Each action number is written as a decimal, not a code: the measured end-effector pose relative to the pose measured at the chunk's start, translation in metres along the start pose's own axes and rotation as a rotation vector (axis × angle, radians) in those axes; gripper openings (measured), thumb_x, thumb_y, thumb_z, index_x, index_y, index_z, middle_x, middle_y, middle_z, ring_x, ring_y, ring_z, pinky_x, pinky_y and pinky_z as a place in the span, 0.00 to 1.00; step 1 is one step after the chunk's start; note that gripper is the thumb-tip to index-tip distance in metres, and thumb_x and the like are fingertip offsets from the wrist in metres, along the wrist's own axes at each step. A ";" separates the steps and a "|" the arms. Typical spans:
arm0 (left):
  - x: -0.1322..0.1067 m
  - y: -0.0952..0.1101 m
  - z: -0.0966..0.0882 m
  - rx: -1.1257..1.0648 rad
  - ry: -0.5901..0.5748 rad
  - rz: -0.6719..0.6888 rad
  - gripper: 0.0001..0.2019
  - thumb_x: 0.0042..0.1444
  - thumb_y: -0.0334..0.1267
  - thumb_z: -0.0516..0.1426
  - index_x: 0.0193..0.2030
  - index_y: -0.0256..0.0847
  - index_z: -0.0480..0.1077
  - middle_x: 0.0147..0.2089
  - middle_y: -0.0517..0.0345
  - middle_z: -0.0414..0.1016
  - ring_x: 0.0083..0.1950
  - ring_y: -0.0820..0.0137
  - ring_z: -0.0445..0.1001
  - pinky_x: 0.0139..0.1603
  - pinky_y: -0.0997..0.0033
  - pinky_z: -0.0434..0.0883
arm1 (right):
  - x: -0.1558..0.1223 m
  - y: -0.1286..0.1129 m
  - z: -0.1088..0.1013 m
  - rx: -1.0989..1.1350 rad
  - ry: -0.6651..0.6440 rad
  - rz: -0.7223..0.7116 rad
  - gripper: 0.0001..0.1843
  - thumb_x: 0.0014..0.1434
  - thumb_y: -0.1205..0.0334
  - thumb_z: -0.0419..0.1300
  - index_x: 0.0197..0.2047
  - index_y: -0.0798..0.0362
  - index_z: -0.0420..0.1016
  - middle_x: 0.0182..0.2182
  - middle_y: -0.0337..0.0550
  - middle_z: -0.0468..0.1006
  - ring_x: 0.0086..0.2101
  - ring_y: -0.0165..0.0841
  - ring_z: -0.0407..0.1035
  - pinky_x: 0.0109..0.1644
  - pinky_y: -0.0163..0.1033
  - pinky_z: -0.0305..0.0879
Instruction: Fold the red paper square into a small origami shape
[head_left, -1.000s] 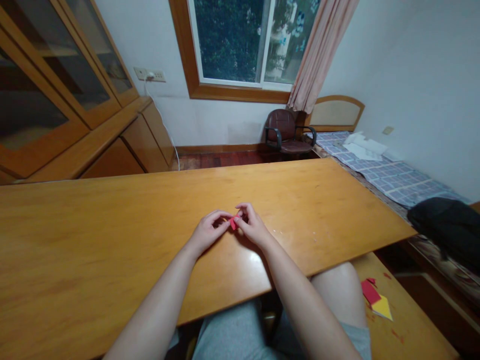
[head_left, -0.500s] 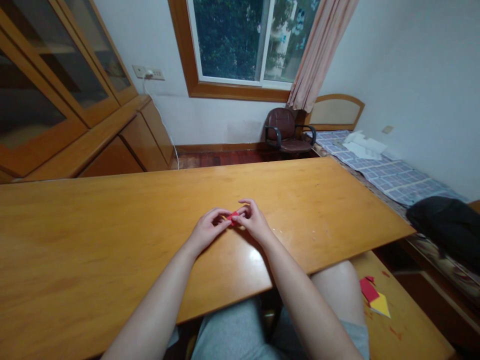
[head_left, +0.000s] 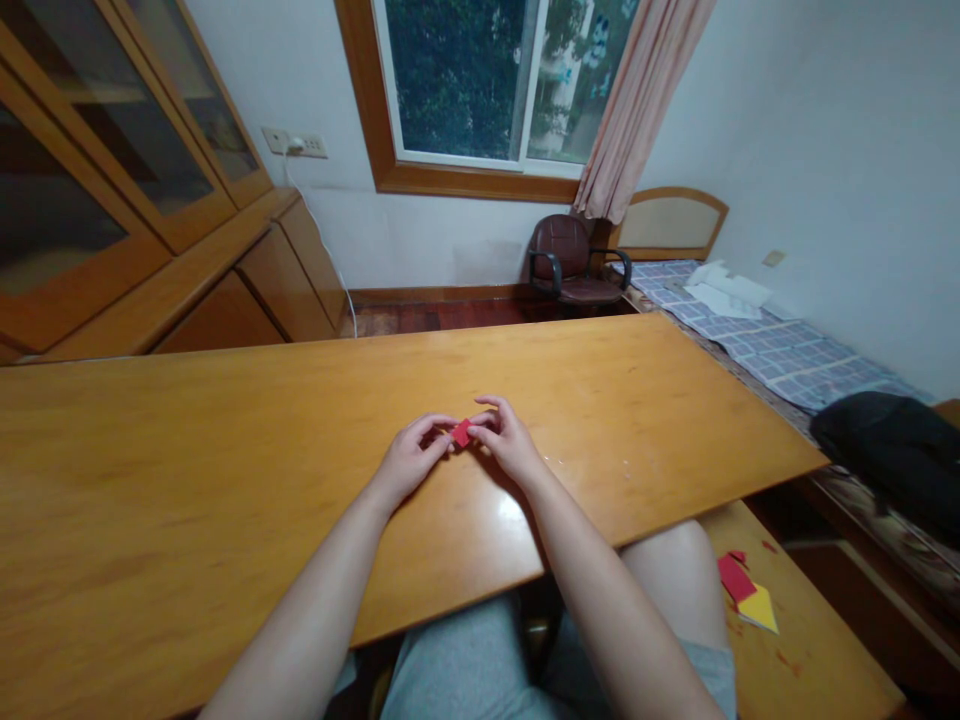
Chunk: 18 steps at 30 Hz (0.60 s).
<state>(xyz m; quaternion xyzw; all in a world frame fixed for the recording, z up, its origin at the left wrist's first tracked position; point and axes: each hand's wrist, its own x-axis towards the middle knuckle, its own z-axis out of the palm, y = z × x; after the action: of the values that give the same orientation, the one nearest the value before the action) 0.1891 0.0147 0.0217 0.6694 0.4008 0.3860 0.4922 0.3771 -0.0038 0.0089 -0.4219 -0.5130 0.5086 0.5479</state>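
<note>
A small folded piece of red paper (head_left: 462,432) is pinched between both my hands over the middle of the wooden table (head_left: 225,450). My left hand (head_left: 409,462) grips its left side with curled fingers. My right hand (head_left: 506,440) grips its right side, fingers closed on it. Both forearms reach in from the near edge of the table. Most of the paper is hidden by my fingertips.
Red and yellow paper pieces (head_left: 744,592) lie on a wooden bench at my right. A black bag (head_left: 892,450) rests on a bed with a checked cover. A brown armchair (head_left: 566,262) stands beyond the table under the window. Wooden cabinets (head_left: 150,220) line the left wall.
The red paper has been turned between my fingertips and now shows a flatter face. Both hands stayed in the same spot on the table.
</note>
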 end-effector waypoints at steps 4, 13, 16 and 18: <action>0.001 -0.003 0.000 -0.006 0.009 -0.004 0.12 0.57 0.40 0.58 0.45 0.38 0.74 0.39 0.52 0.78 0.36 0.68 0.77 0.40 0.68 0.74 | 0.000 0.000 -0.002 -0.051 0.015 -0.026 0.23 0.57 0.62 0.62 0.55 0.50 0.64 0.33 0.37 0.78 0.36 0.32 0.73 0.46 0.39 0.67; 0.000 0.002 -0.002 0.141 -0.005 0.085 0.08 0.58 0.39 0.57 0.41 0.40 0.75 0.37 0.55 0.76 0.36 0.69 0.75 0.39 0.70 0.72 | 0.000 0.000 0.000 -0.072 0.011 -0.023 0.23 0.58 0.62 0.62 0.56 0.50 0.64 0.33 0.37 0.77 0.36 0.32 0.72 0.45 0.39 0.67; 0.000 0.006 -0.002 0.172 0.014 0.094 0.08 0.57 0.40 0.57 0.40 0.40 0.75 0.38 0.55 0.76 0.36 0.69 0.75 0.38 0.71 0.71 | -0.001 0.000 0.000 -0.075 0.008 -0.028 0.23 0.58 0.62 0.61 0.57 0.49 0.64 0.32 0.37 0.77 0.35 0.31 0.72 0.45 0.38 0.67; 0.000 0.005 -0.003 0.169 0.030 0.092 0.08 0.57 0.40 0.58 0.41 0.40 0.75 0.39 0.55 0.76 0.36 0.69 0.74 0.39 0.70 0.71 | -0.001 0.000 -0.001 -0.076 0.008 -0.030 0.23 0.58 0.62 0.61 0.57 0.50 0.63 0.32 0.37 0.77 0.35 0.31 0.72 0.45 0.38 0.66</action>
<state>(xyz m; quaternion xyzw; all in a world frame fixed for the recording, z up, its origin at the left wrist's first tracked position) 0.1875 0.0145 0.0274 0.7204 0.4079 0.3831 0.4097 0.3778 -0.0048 0.0088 -0.4368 -0.5357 0.4789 0.5412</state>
